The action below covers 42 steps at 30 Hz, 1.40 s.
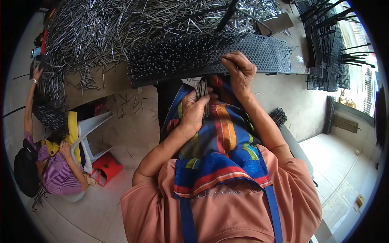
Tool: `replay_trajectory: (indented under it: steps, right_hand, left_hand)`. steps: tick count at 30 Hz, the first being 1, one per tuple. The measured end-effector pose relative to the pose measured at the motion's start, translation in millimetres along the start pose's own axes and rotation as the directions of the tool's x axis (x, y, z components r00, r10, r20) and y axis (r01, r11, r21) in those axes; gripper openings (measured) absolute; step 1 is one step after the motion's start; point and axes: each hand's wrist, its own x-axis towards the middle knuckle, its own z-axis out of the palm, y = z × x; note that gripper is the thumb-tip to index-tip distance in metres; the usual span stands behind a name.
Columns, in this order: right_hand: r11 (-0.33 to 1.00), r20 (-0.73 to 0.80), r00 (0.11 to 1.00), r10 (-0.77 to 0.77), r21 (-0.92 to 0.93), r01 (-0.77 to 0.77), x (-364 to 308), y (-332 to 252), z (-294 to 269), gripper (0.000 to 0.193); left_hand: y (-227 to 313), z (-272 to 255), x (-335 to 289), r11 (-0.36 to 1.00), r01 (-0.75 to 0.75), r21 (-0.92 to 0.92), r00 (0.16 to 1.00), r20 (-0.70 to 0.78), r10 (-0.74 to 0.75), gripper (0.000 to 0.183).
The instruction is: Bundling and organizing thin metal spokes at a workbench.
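My left hand (192, 110) is closed round a bundle of thin metal rods (201, 90), their ends sticking up past my thumb, just above the striped apron on my lap. In front of me lies a long, curved black rack (263, 52) pierced with many small holes. Dark rods (170, 54) stand packed in its left and middle part, while the holes on the right show bare. Over the rack's near edge, right of those rods, my right hand (242, 72) is pinched closed. What its fingertips hold, if anything, is too small to make out.
A big heap of loose metal rods (89, 32) covers the table behind and left of the rack. More black racks (326, 56) stand at the right. On the left a co-worker (60, 172) sits by a grey plastic chair (91, 123) and a red container (108, 167).
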Motion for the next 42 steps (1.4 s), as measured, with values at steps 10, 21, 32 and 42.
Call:
replay_trajectory:
  steps: [10, 21, 32, 42]
  right_hand:
    - [0.955, 0.040, 0.998, 0.048, -0.296, -0.034, -9.1, 3.9, 12.8, 0.015]
    - [0.905, 0.191, 0.886, 0.424, -0.041, -0.424, -30.6, 12.3, -6.0, 0.020]
    - [0.631, 0.311, 0.667, 0.677, 0.220, -0.744, -28.2, -8.7, -3.1, 0.011]
    - [0.600, 0.301, 0.649, 0.699, 0.246, -0.761, -37.2, 0.5, -0.6, 0.008]
  left_hand:
    - [-4.5, -7.5, 12.3, 0.995, 0.078, -0.065, 0.995, -0.054, -0.081, 0.027]
    - [1.2, -4.7, 14.4, 0.988, 0.075, -0.134, 0.997, -0.009, -0.076, 0.021]
    - [-3.0, -0.7, 13.3, 0.988, 0.071, -0.140, 0.996, 0.055, -0.064, 0.025]
    - [5.7, 3.3, 8.6, 0.988, 0.156, -0.021, 0.987, 0.050, -0.154, 0.020]
